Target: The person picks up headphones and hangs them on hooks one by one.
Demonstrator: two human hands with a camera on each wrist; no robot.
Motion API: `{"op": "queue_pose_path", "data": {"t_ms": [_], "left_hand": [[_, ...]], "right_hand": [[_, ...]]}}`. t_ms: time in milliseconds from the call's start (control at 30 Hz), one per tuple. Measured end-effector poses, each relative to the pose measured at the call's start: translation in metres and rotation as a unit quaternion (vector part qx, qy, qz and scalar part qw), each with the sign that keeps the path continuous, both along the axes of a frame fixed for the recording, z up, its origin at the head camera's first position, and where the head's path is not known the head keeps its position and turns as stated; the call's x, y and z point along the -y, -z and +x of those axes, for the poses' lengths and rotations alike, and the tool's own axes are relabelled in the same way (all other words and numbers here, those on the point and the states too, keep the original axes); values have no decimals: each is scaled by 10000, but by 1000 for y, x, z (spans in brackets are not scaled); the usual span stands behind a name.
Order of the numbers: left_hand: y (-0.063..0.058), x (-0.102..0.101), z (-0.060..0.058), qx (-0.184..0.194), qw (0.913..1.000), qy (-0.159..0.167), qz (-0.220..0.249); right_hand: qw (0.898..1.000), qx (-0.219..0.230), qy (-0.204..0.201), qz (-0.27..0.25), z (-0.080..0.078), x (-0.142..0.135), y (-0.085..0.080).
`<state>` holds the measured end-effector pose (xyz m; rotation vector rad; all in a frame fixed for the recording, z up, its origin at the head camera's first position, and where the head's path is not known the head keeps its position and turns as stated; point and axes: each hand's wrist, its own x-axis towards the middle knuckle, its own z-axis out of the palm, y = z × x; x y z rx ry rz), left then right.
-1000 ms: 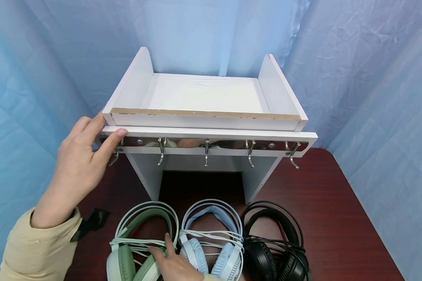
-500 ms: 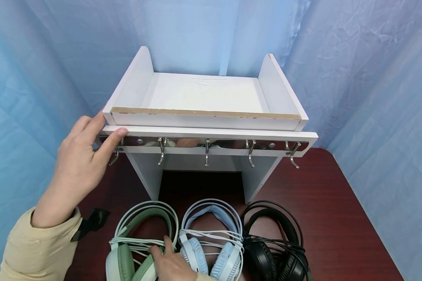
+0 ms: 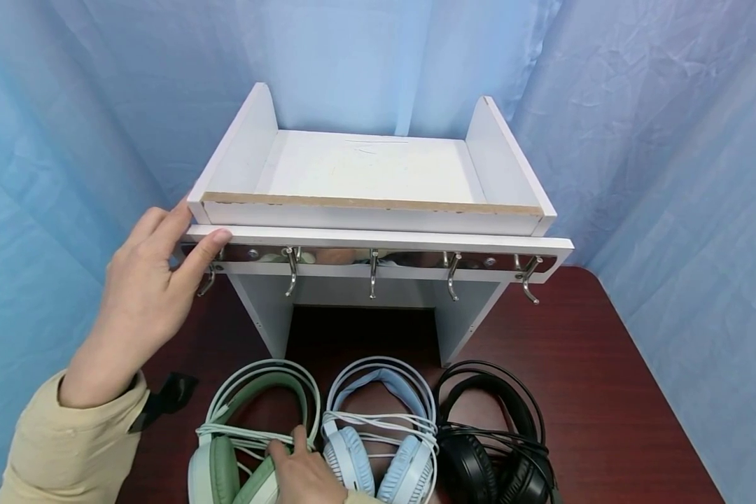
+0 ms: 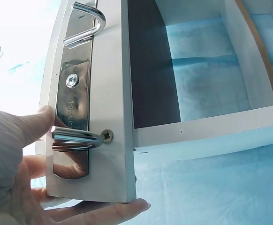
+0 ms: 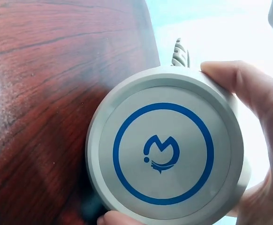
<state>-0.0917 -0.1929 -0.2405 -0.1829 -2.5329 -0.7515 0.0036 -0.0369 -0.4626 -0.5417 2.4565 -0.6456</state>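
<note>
My left hand (image 3: 145, 273) grips the left end of the white hook shelf (image 3: 372, 218), thumb on the front board. In the left wrist view its fingers wrap under the board's end, beside a metal hook (image 4: 75, 136). My right hand (image 3: 309, 476), low in the head view, holds the right ear cup of the green-and-white headphones (image 3: 225, 469), which lie before the shelf. The right wrist view shows thumb and fingers around the rim of the ear cup (image 5: 164, 154), with its blue ring and logo. A white cable (image 3: 246, 435) is wound across these headphones.
Light blue headphones (image 3: 353, 458) and black headphones (image 3: 469, 465) lie in a row to the right, cables wound round them. Several metal hooks (image 3: 373, 273) line the shelf front. The dark red table (image 3: 592, 392) ends against blue curtains (image 3: 687, 210).
My right hand has shifted slightly left, and the green headphones' left ear cup has edged outward a little. My left hand keeps its grip on the shelf.
</note>
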Motion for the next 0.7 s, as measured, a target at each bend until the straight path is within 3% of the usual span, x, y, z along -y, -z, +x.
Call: {"op": "queue_pose_path", "data": {"t_ms": [533,700], "left_hand": [[0,-1,0,-29,10000,35,2],[0,1,0,-42,10000,51,-2]], "right_hand": [[9984,-310,-213,-413,3,-8,-1],[9961,-647,-362,-476,5,-9,-1]]}}
